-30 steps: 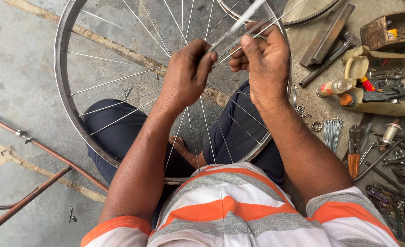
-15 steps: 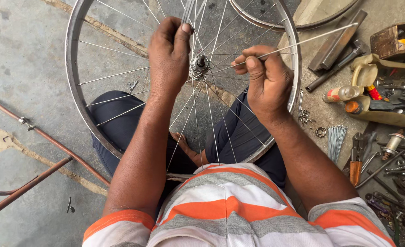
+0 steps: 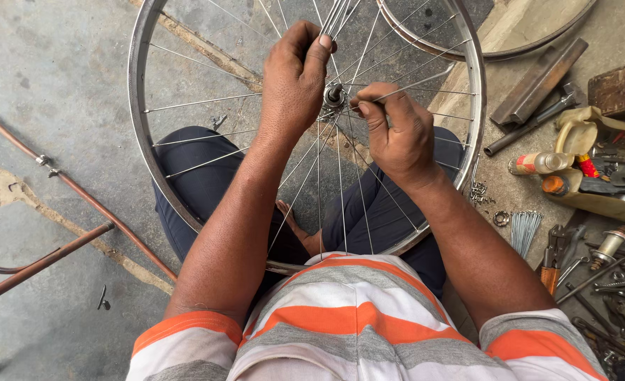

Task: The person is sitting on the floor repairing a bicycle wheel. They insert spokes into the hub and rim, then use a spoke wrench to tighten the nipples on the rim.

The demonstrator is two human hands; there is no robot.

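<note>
- Head view showed a bicycle wheel rim lying roughly flat across the seated person's lap, filling the upper middle of the frame, with its hub just above centre.
- Left hand rested over the hub's left side — fingers curled, thumb and forefinger closed on a bunch of loose spokes that fanned up toward the top edge.
- Right hand sat just right of the hub, fingers pinched shut on a single spoke at its inner end, right at the hub flange.
- That spoke's long axis ran from the hub up and to the right, its free end pointing at the rim's upper right wall; whether its head was seated in the flange could not be told.
- Judged from this, the step in hand was lacing — feeding one spoke at the hub. The next move seemed to call for a steady hub and a fine pinch to steer the spoke's outer end to a rim hole without snagging its neighbours.
- Right of the frame, well apart from the wheel: a bundle of spare spokes on the floor, pliers near them, and a tray of tools.
- Copper-coloured tubing crossed the left side.
</note>
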